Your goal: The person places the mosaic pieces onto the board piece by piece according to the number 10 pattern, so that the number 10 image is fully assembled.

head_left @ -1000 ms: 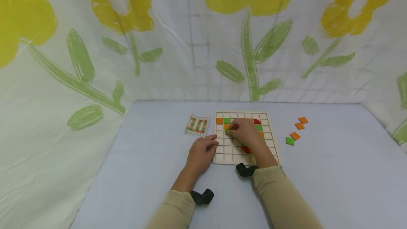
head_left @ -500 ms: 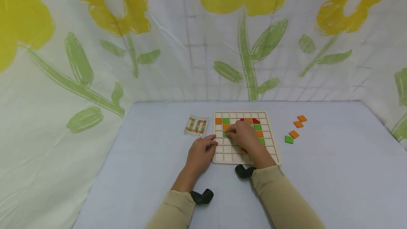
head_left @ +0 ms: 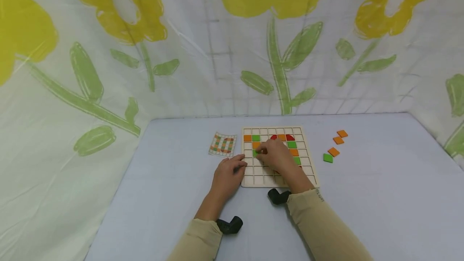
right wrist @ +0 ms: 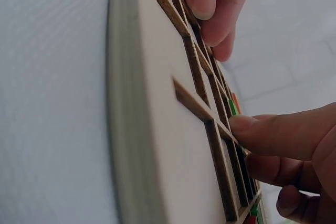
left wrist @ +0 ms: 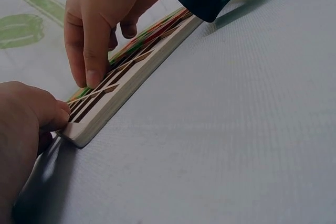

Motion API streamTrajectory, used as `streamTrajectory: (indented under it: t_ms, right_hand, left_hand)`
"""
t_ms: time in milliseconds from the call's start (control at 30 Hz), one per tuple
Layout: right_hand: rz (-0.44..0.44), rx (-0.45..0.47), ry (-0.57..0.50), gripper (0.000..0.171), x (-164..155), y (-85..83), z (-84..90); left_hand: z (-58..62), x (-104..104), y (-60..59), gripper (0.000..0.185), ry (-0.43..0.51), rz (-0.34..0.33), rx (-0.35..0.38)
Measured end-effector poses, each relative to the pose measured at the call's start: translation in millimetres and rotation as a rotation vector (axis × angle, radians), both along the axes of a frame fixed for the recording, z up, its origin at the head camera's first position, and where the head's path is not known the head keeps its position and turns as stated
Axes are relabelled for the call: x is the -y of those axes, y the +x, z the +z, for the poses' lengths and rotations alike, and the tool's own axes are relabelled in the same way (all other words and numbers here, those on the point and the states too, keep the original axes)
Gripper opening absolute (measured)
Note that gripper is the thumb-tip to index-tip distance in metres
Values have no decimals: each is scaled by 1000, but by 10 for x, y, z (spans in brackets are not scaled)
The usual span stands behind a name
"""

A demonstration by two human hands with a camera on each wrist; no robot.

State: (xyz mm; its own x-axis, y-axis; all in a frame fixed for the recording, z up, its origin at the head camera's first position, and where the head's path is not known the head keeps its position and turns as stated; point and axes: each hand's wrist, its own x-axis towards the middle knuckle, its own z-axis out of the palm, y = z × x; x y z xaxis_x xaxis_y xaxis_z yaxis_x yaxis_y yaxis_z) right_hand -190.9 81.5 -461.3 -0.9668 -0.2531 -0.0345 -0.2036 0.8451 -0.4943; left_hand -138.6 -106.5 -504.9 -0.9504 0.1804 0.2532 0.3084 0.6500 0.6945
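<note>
In the head view a pale wooden grid board (head_left: pixel 258 180) holds orange, green and red pieces. Over its middle my right hand (head_left: pixel 278 157) pinches a small green square tile (head_left: pixel 255 152) with thumb and index finger. That tile sits at a cell in the second column. Seen from the right wrist, the right thumb meets the grid beside green (right wrist: pixel 233 107); its exact seat in the cell is hard to see. My left hand (head_left: pixel 227 177) rests with relaxed fingertips at the board's left edge. The right hand covers the board's centre.
A small pattern card (head_left: pixel 222 145) with a coloured grid lies left of the board. Right of the board are loose orange tiles (head_left: pixel 333 152) and a green tile (head_left: pixel 328 158). A flower-printed cloth (head_left: pixel 195 83) hangs behind the white table (head_left: pixel 163 164).
The green tile in my right hand has shifted slightly left and down into its cell, and the fingers have followed it. My left hand stays at the board's edge. The head view has shifted slightly.
</note>
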Motion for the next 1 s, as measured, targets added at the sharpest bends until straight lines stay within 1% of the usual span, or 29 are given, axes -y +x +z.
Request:
streamTrajectory:
  t_ms: [200, 300, 433, 567, 633, 733, 800, 867, 1000]
  right_hand:
    - [-12, -30, 8, 15, -29, 28, 19]
    - [-12, -30, 5, 11, -46, 39, 22]
    - [-14, -17, -12, 8, -92, 41, 40]
    - [-44, 32, -49, 10, -250, 42, 65]
    - [-69, 70, -72, 12, -377, 44, 88]
    - [-118, 94, -91, 17, -626, 40, 135]
    - [-178, 104, -102, 23, -827, 38, 184]
    - [-247, 95, -103, 28, -1052, 42, 221]
    - [-370, 72, -98, 36, -1533, 87, 256]
  left_hand:
    - [20, -15, 5, 13, -7, -5, 14]
    - [25, -15, 15, 13, -7, -4, 6]
    - [28, -11, 21, 12, 1, 3, -3]
    - [19, -11, 19, 13, -1, 16, 13]
    - [14, -3, 24, 13, -3, 21, 16]
    - [16, 5, 32, 13, 3, 31, 27]
    - [22, 5, 34, 13, 11, 29, 28]
    - [26, -2, 32, 13, 18, 26, 34]
    - [28, -17, 25, 13, 18, 10, 4]
